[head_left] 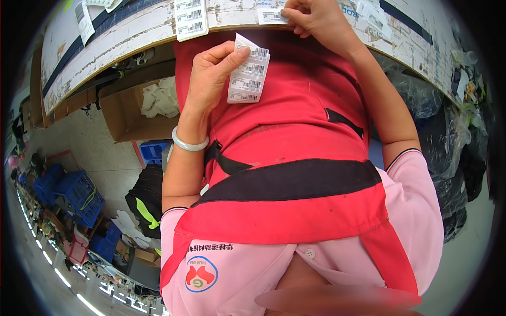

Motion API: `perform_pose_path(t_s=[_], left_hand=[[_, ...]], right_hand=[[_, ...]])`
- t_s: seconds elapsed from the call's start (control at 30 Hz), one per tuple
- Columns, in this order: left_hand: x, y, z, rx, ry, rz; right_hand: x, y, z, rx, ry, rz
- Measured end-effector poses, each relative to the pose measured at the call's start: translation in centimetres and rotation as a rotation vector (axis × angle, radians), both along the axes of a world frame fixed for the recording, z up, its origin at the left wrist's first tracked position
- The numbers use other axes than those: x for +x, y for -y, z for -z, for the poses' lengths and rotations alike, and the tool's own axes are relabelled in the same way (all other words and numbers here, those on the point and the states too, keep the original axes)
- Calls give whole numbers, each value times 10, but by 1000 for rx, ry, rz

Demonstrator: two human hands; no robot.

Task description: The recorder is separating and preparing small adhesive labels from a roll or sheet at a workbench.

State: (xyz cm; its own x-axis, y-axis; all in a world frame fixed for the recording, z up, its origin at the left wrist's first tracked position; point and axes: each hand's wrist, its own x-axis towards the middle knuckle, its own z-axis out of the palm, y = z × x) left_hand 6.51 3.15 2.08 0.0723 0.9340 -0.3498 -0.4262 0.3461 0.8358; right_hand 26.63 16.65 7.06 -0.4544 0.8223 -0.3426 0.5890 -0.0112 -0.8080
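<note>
My left hand (215, 69) pinches a strip of white barcode labels (246, 83) between thumb and fingers, and the strip hangs down in front of my red apron (295, 100). Its top corner sticks up past the thumb. At the edge of the worn white table, my right hand (319, 23) is closed, with thumb and fingertips at the right end of a single barcode label (271, 17). That label lies at the table's near edge. Another stack of label strips (191, 21) lies on the table left of it, reaching over the edge.
The worn white table (142, 37) spans the top, with more labels (84, 22) at its left. Below it stands an open cardboard box (124, 113) holding white scraps. Blue crates (81, 197) stand at the left, dark plastic bags (445, 142) at the right.
</note>
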Motion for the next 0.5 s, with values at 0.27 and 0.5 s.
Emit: perform_pose_path(t_s=[0.27, 0.5], left_hand=[[7, -2, -2, -39, -5, -14], [0, 5, -4, -68, -33, -80]], right_hand=[[17, 6, 12, -1, -179, 92], [122, -24, 9, 198, -219, 435]])
